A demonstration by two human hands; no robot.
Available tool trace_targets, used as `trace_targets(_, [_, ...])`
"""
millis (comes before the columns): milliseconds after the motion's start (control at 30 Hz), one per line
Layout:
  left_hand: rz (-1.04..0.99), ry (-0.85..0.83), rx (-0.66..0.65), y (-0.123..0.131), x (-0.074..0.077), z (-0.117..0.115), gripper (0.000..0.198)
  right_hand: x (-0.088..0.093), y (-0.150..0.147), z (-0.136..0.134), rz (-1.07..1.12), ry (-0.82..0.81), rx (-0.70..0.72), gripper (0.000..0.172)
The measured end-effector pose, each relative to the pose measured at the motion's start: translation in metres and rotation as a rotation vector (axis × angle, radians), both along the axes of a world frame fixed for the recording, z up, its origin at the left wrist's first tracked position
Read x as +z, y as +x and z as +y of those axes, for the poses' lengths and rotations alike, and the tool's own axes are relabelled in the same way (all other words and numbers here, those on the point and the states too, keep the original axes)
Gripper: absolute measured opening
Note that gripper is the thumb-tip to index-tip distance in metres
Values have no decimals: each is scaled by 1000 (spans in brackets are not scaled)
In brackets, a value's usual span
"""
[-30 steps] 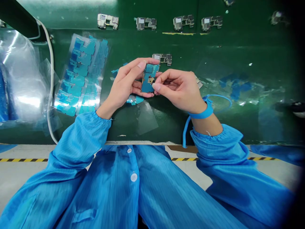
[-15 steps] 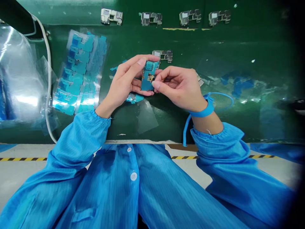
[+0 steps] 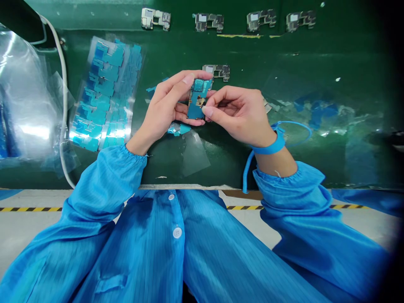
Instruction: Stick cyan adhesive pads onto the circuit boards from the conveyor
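My left hand [image 3: 172, 94] grips a small circuit board [image 3: 196, 110] by its edges, thumb on the near side and fingers around the far and right sides. Blue film covers much of the board's face, with a gold-coloured patch left bare near the middle. My right hand [image 3: 238, 111], wearing a blue wrist strap [image 3: 271, 145], has thumb and index finger pinched at the board's right edge. Whatever lies between those fingertips is too small to make out. Just beyond my hands lies another circuit board [image 3: 221, 72], partly hidden by my left fingers.
A sheet of blue film pieces [image 3: 105, 90] lies left of my hands. Several circuit boards [image 3: 156, 19] form a row along the back. A white cable [image 3: 65, 105] runs beside clear plastic [image 3: 28, 97] at the left. Transparent film [image 3: 194, 155] lies near the green table's front edge.
The back row of boards has shifted to the right. My hands keep nearly the same pose on the held board.
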State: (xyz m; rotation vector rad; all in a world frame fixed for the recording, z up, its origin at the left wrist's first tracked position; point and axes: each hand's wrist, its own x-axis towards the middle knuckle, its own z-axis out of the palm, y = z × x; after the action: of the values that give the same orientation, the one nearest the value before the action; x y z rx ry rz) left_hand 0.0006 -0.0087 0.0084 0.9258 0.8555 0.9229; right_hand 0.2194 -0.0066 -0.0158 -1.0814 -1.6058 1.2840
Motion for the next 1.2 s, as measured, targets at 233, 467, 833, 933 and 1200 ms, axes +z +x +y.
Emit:
trace_targets(233, [54,5,3,0,-1,0,29,1,0,0,-4,11,3,37])
trace_targets(467, [-6,-2,-9,0,1,0,31,2,-1,0,-12,3,0,37])
trace_targets(833, [53,4,-11,0,-3,1,34,4,-1,-1,-8,-29,12,47])
trace_targets(933, [44,5,-21,0,0,1,34,5,-1,-1,-9,-36,15,47])
trace_targets(1200, [44,-25,5,2,2,-1,34,7,-2,-2,-26,-51,-13,46])
